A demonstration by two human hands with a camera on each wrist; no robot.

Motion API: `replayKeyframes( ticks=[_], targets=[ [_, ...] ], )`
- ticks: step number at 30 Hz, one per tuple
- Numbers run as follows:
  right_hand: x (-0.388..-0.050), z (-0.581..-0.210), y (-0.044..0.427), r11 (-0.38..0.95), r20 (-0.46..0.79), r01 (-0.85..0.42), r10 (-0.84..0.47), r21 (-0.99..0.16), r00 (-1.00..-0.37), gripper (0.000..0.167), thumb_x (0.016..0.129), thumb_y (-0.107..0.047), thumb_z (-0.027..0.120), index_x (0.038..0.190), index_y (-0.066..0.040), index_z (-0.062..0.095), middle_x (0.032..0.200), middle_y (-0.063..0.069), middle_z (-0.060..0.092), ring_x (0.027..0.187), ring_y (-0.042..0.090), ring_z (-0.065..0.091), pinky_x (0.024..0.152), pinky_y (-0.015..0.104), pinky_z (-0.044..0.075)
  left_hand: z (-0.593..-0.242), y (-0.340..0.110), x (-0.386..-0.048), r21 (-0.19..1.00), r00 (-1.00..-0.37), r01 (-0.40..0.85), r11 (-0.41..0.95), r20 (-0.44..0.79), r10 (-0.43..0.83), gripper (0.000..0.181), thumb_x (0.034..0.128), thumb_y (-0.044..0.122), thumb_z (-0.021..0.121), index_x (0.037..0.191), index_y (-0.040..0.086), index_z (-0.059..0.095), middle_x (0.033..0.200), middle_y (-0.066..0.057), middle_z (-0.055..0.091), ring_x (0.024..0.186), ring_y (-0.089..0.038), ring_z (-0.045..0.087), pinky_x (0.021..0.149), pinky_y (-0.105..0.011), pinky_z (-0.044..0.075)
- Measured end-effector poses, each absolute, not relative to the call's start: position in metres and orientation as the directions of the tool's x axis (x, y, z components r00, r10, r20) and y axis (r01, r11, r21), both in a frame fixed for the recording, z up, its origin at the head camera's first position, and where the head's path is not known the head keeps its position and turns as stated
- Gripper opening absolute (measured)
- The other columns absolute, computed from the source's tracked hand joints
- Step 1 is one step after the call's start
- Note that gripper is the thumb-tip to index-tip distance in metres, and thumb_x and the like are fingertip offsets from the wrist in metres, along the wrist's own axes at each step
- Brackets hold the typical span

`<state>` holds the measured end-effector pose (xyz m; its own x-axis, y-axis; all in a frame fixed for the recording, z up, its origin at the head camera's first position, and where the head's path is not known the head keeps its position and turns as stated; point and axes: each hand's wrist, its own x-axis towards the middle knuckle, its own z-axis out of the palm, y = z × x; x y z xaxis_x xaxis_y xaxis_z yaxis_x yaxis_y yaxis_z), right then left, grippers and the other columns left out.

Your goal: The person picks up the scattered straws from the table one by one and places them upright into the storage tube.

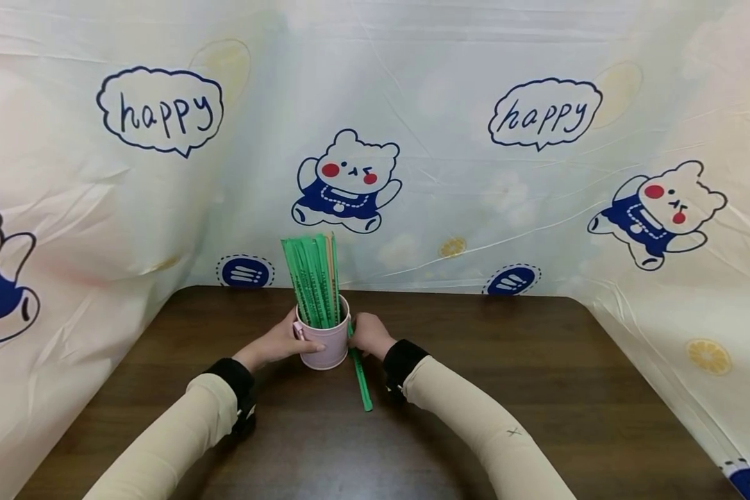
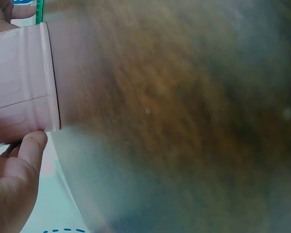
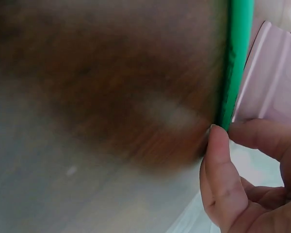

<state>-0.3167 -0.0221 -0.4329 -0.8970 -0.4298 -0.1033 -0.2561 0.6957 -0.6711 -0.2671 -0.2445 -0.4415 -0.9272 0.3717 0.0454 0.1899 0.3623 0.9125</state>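
Note:
A small pink bucket [image 1: 326, 349] stands on the brown table, packed with several long green straws [image 1: 312, 281] that look individually wrapped, with printing along them. Among them is a tan stick [image 1: 329, 267]. My left hand [image 1: 280, 342] holds the bucket from its left side, thumb across the front; its other fingers are mostly hidden behind. Just right of the bucket, my right hand [image 1: 371, 335] pinches a single green straw [image 1: 361, 382] between thumb and finger. That straw [image 3: 236, 58] slants down beside the bucket wall [image 3: 276, 77], outside it, its lower end toward me.
The dark brown wooden table [image 1: 506, 389] has rounded far corners. Behind it and at both sides hangs a pale printed cloth [image 1: 437, 139] with bears and the word "happy". Both forearms wear cream sleeves with black wrist bands [image 1: 406, 361].

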Motion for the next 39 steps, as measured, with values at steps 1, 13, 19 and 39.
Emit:
replayKeyframes(
  ticks=[1, 13, 19, 39],
  targets=[
    [-0.317, -0.432, -0.022, 0.705, -0.105, -0.253, -0.422, -0.663, -0.900, 0.023, 0.084, 0.002, 0.071, 0.072, -0.007, 0.054, 0.062, 0.000, 0.048, 0.044, 0.013, 0.050, 0.043, 0.023, 0.048, -0.441, -0.244, -0.267, 0.914, -0.927, 0.187, 0.360, 0.043, 0.373, 0.103, 0.0885, 0.020, 0.079, 0.160, 0.007, 0.006, 0.156, -0.028, 0.035, 0.140, -0.044, 0.041, 0.121, -0.066, 0.030],
    [-0.333, -0.408, 0.008, 0.706, -0.112, -0.176, -0.341, -0.686, -0.933, 0.033, 0.088, 0.003, 0.065, 0.060, -0.008, 0.051, 0.052, -0.005, 0.041, 0.045, 0.012, 0.054, 0.049, 0.025, 0.054, -0.443, -0.244, -0.267, 0.915, -0.913, 0.214, 0.341, 0.064, 0.404, 0.105, 0.0890, 0.021, 0.079, 0.161, 0.008, 0.004, 0.156, -0.029, 0.035, 0.139, -0.043, 0.043, 0.120, -0.066, 0.032],
    [-0.342, -0.326, 0.014, 0.406, 0.060, -0.144, -0.213, -0.902, -0.975, 0.035, 0.098, 0.001, 0.057, 0.132, 0.005, 0.058, 0.102, 0.016, 0.066, 0.084, 0.025, 0.069, 0.075, 0.035, 0.064, -0.443, -0.246, -0.267, 0.919, -0.915, 0.197, 0.340, 0.048, 0.401, 0.105, 0.0890, 0.022, 0.079, 0.161, 0.011, 0.004, 0.157, -0.027, 0.035, 0.140, -0.043, 0.042, 0.120, -0.068, 0.030],
    [-0.300, -0.337, -0.048, 0.354, 0.395, -0.473, -0.273, -0.806, -0.877, 0.029, 0.098, -0.003, 0.063, 0.126, 0.005, 0.059, 0.106, 0.023, 0.069, 0.097, 0.034, 0.066, 0.080, 0.031, 0.054, -0.440, -0.244, -0.267, 0.922, -0.915, 0.196, 0.333, 0.050, 0.401, 0.101, 0.0898, 0.023, 0.078, 0.160, 0.008, 0.006, 0.154, -0.027, 0.038, 0.137, -0.039, 0.045, 0.120, -0.063, 0.034]
  ],
)
